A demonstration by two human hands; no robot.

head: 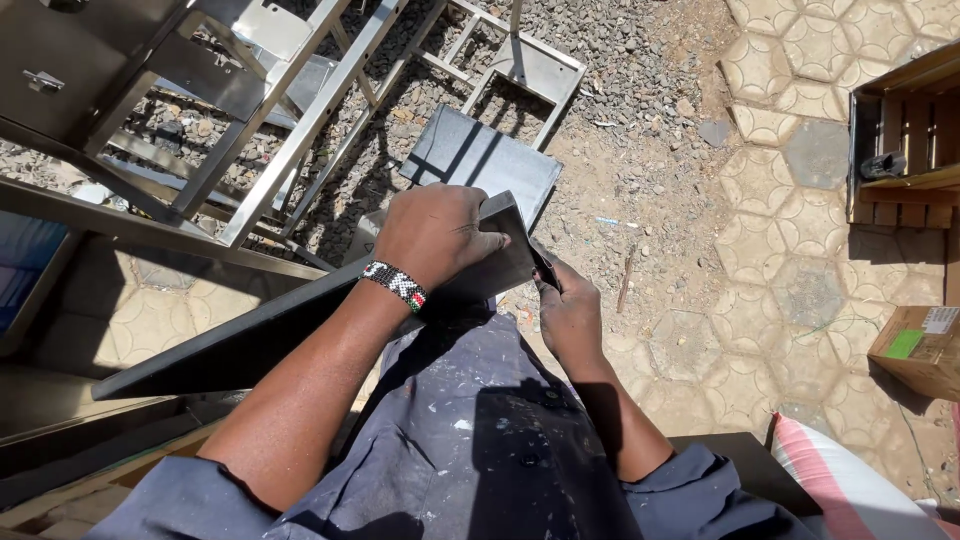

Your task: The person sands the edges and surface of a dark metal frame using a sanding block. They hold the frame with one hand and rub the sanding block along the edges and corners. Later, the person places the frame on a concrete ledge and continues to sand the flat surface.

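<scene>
In the head view, a long dark metal panel (300, 320) is held across the lap, running from the lower left up to the middle of the frame, with its folded end raised. The left hand (435, 240) is laid over the top of that raised end, fingers curled around the edge and clenched on it; a beaded wristband (395, 285) is worn on the wrist. The right hand (568, 312) is placed at the underside of the same end, thumb and fingers closed against the panel's corner; whether a small tool is pinched there cannot be told. Blue work trousers (480, 420) flecked with paint are seen beneath the panel.

On the gravel beyond, a second dark sheet-metal piece (480, 160) lies flat, just beside a stainless-steel frame (300, 120). Patterned paving (800, 260) is seen to the right, where a wooden crate (905, 140) and a cardboard box (920, 345) stand well apart from the hands.
</scene>
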